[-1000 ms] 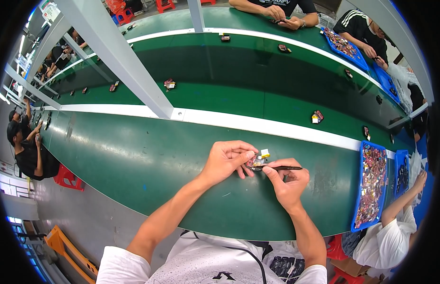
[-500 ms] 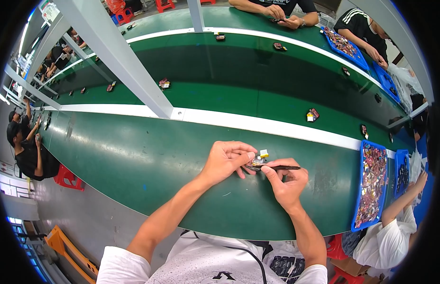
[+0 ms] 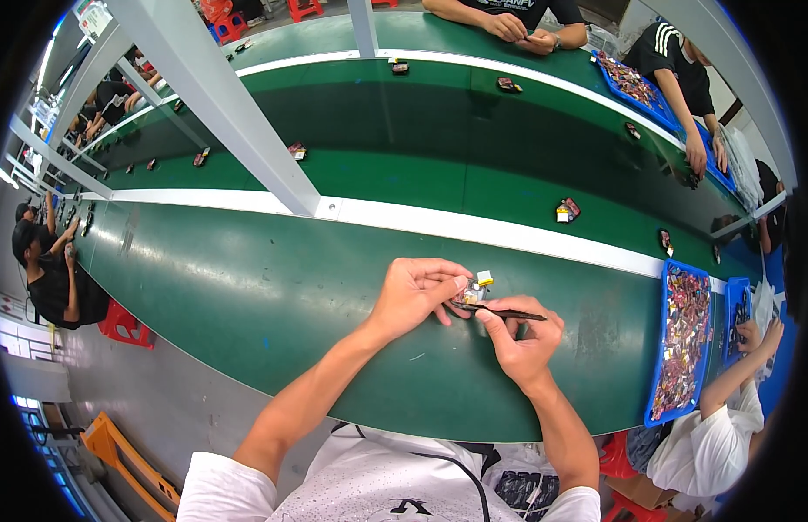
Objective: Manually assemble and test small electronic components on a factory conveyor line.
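Observation:
Above the green bench, my left hand [image 3: 413, 291] pinches a small electronic assembly [image 3: 470, 297] between thumb and fingers. A flat white battery with a yellow edge [image 3: 484, 278] sticks out at its far side. My right hand [image 3: 529, 339] is closed round slim black tweezers [image 3: 517, 314], held nearly level. Their tip points left and meets the near side of the assembly, close to my left fingertips. Fingers cover much of the assembly, so its finer parts cannot be made out.
A blue tray [image 3: 654, 412] full of small reddish parts stands at the right. Beyond a white rail [image 3: 456, 224], a green conveyor belt [image 3: 439, 193] carries spaced assemblies. A grey post [image 3: 221, 109] rises at left. Co-workers sit across, at far left and right.
My right hand and the tweezers have shifted slightly left and tilted a little. Assemblies on the belt have slid slightly left. The co-worker at the upper right has reached down toward the belt.

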Demonstrator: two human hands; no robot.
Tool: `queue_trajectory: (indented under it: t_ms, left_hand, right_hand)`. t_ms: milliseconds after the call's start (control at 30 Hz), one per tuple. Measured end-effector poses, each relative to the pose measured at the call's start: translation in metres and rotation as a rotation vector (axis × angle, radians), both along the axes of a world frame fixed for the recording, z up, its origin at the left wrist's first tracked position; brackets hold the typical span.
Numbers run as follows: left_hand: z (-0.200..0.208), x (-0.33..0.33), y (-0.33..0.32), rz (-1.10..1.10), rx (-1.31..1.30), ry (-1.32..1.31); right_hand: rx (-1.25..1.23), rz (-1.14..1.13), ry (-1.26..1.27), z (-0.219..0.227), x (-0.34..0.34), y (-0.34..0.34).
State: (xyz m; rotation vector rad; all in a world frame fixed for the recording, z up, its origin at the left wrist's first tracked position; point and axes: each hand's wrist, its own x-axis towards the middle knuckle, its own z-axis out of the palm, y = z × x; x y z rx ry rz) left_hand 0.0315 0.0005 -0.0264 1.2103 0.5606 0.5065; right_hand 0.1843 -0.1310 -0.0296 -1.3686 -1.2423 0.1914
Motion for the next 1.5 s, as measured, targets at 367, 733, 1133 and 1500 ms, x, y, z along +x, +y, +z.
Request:
queue_trajectory:
  t_ms: [367, 733, 1133, 1500]
  left_hand:
    - [0.003, 0.0, -0.002, -0.048, 0.024, 0.055]
    - [-0.005, 0.003, -0.004, 0.013, 0.101, 0.074]
    - [0.004, -0.002, 0.005, -0.046, -0.105, -0.021]
    - [-0.003, 0.006, -0.007, 0.034, -0.069, 0.047]
  right_hand:
    - [0.049, 0.046, -0.113, 0.005, 0.0, 0.0]
    - [0.102, 0.078, -0.249, 0.001, 0.001, 0.004]
    - [0.097, 0.061, -0.131, 0.004, -0.001, 0.003]
    - [0.132, 0.039, -0.432, 0.007, -0.003, 0.003]
